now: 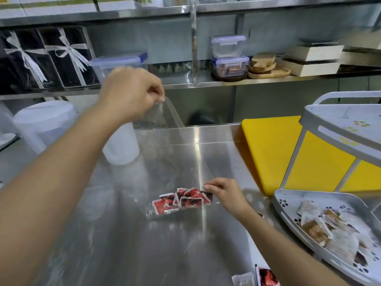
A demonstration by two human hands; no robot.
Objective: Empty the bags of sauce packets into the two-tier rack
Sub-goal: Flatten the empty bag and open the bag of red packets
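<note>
A long clear plastic bag (pixel 177 153) is stretched over the steel counter. My left hand (pixel 132 93) pinches its upper end, raised high. Lower down, my right hand (pixel 224 193) pinches the bag's edge beside a cluster of red sauce packets (pixel 183 200) lying inside the bag on the counter. The white two-tier rack (pixel 309 118) stands at the right. Its lower tier (pixel 288 213) holds several brown and white sauce packets (pixel 329 230); its upper tier (pixel 350 124) shows no packets.
A yellow cutting board (pixel 272 149) lies behind the rack. A white plastic jug (pixel 121 147) stands at the back left of the steel counter (pixel 144 244). Loose packets (pixel 266 277) lie at the near edge. Shelves behind hold lidded containers (pixel 228 54) and wooden boards.
</note>
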